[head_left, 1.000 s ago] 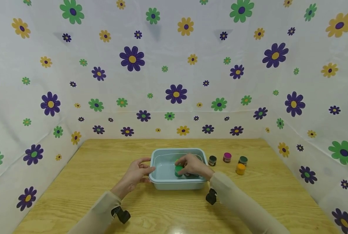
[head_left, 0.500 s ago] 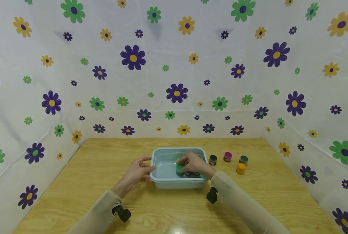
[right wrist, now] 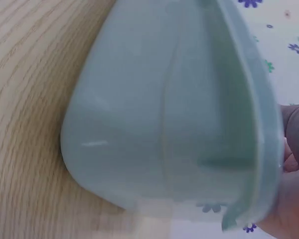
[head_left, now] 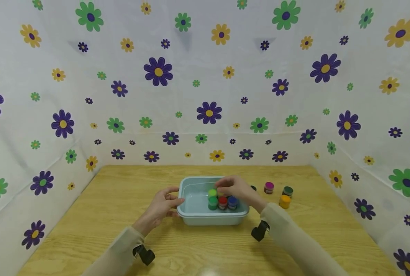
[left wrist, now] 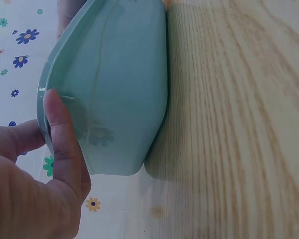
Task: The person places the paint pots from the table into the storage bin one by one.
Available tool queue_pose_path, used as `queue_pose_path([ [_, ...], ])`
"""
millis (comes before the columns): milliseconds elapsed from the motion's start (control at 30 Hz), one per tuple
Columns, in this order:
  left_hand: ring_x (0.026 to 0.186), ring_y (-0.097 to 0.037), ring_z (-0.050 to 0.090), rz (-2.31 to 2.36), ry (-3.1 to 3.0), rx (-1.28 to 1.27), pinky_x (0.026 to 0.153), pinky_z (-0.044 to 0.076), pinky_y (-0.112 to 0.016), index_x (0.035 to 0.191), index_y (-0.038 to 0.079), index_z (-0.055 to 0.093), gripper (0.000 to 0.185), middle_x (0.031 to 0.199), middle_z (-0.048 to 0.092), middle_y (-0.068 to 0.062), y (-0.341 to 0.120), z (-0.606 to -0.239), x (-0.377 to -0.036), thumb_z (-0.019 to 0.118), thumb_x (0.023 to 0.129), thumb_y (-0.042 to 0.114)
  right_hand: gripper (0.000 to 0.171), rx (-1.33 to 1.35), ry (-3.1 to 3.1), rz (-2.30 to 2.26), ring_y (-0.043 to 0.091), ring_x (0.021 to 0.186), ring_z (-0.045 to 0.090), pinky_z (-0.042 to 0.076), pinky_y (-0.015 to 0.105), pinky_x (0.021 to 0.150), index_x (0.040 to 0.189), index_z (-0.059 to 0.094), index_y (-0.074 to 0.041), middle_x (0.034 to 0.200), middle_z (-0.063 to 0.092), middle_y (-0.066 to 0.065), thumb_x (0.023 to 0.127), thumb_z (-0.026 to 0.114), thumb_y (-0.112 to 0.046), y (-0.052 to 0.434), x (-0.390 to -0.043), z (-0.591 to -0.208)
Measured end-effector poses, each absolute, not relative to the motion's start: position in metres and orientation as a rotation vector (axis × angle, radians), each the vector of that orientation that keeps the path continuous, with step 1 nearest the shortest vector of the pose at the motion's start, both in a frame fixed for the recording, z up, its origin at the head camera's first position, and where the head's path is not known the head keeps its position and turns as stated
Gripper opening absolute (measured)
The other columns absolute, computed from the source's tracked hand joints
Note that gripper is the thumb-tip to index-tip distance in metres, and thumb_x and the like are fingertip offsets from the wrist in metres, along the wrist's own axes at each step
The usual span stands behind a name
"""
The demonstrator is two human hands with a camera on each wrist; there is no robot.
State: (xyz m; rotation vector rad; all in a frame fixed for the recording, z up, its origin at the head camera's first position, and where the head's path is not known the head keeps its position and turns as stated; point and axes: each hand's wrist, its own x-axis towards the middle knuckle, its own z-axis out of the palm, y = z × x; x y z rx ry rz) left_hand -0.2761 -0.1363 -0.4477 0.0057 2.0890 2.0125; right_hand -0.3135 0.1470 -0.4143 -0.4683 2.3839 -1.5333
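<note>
A light blue plastic basin (head_left: pixel 212 220) stands on the table, with my left hand (head_left: pixel 161 206) gripping its left rim. In the left wrist view, one digit of that hand lies along the basin's outer wall (left wrist: pixel 124 89) and others are at the rim. My right hand (head_left: pixel 237 188) hovers over the basin's right back part, fingers loosely bent, with nothing visible between them. Below it sit small paint jars: lime green (head_left: pixel 212 193), green (head_left: pixel 213 203), red (head_left: pixel 222 202) and blue (head_left: pixel 232 202). The right wrist view shows mostly basin wall (right wrist: pixel 129 124); the right fingertips are hidden there.
Right of the basin stand more jars on the wooden table (head_left: pixel 122 191): a magenta one (head_left: pixel 268 188), a dark green one (head_left: pixel 287 192) and an orange one (head_left: pixel 285 201). A dark jar (head_left: pixel 253 188) is mostly hidden by my right hand. Flowered cloth surrounds the table.
My right hand has lifted off the jars in the basin and moved right and up. The red and blue jars now show fully. The left hand keeps its grip.
</note>
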Motion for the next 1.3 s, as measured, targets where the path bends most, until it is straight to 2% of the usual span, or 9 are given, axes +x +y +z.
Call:
queue_pose_path([
  [233, 0.086, -0.032, 0.059, 2.0, 2.086, 0.002, 0.057, 0.054, -0.037, 0.131, 0.008, 0.042, 0.059, 0.099, 0.053, -0.016, -0.137, -0.451, -0.269, 0.07, 0.08, 0.017, 0.029, -0.423, 2.311, -1.691, 0.036, 0.102, 0.053, 0.046, 0.045, 0.087, 0.11, 0.062, -0.005, 0.113, 0.058, 0.017, 0.085, 0.064, -0.021, 0.165, -0.308, -0.414],
  [500, 0.085, -0.032, 0.059, 2.024, 2.088, -0.006, 0.055, 0.054, -0.035, 0.131, 0.008, 0.042, 0.058, 0.1, 0.053, -0.016, -0.141, -0.454, -0.267, 0.07, 0.08, 0.016, 0.034, -0.39, 2.328, -1.739, 0.035, 0.102, 0.053, 0.049, 0.039, 0.083, 0.112, 0.061, -0.006, 0.109, 0.061, 0.01, 0.083, 0.067, -0.022, 0.186, -0.31, -0.412],
  [733, 0.085, -0.031, 0.06, 2.025, 2.099, 0.0, 0.056, 0.054, -0.036, 0.131, 0.008, 0.043, 0.059, 0.1, 0.053, -0.017, -0.14, -0.453, -0.269, 0.07, 0.08, 0.018, 0.038, -0.405, 2.364, -1.735, 0.023, 0.098, 0.055, 0.045, 0.045, 0.089, 0.118, 0.055, 0.001, 0.114, 0.056, 0.02, 0.084, 0.065, -0.013, 0.206, -0.314, -0.412],
  [867, 0.086, -0.031, 0.06, 2.016, 2.108, 0.006, 0.057, 0.055, -0.036, 0.131, 0.008, 0.043, 0.059, 0.101, 0.054, -0.017, -0.139, -0.452, -0.271, 0.07, 0.08, 0.018, 0.035, -0.378, 2.401, -1.725, 0.022, 0.096, 0.054, 0.043, 0.047, 0.09, 0.118, 0.056, -0.001, 0.115, 0.056, 0.017, 0.085, 0.063, -0.009, 0.217, -0.316, -0.413],
  [1033, 0.088, -0.033, 0.059, 2.013, 2.108, 0.02, 0.058, 0.055, -0.037, 0.131, 0.008, 0.042, 0.062, 0.102, 0.053, -0.017, -0.137, -0.449, -0.274, 0.071, 0.078, 0.021, 0.033, -0.316, 2.506, -1.674, 0.024, 0.091, 0.049, 0.043, 0.048, 0.086, 0.117, 0.058, -0.002, 0.112, 0.057, 0.014, 0.085, 0.062, -0.005, 0.229, -0.318, -0.416],
  [1300, 0.087, -0.033, 0.059, 2.007, 2.103, 0.023, 0.058, 0.055, -0.038, 0.131, 0.008, 0.043, 0.062, 0.101, 0.054, -0.017, -0.134, -0.446, -0.274, 0.072, 0.078, 0.02, 0.031, -0.231, 2.622, -1.548, 0.031, 0.112, 0.045, 0.038, 0.051, 0.093, 0.116, 0.061, -0.006, 0.12, 0.055, 0.013, 0.085, 0.062, -0.006, 0.242, -0.322, -0.43],
])
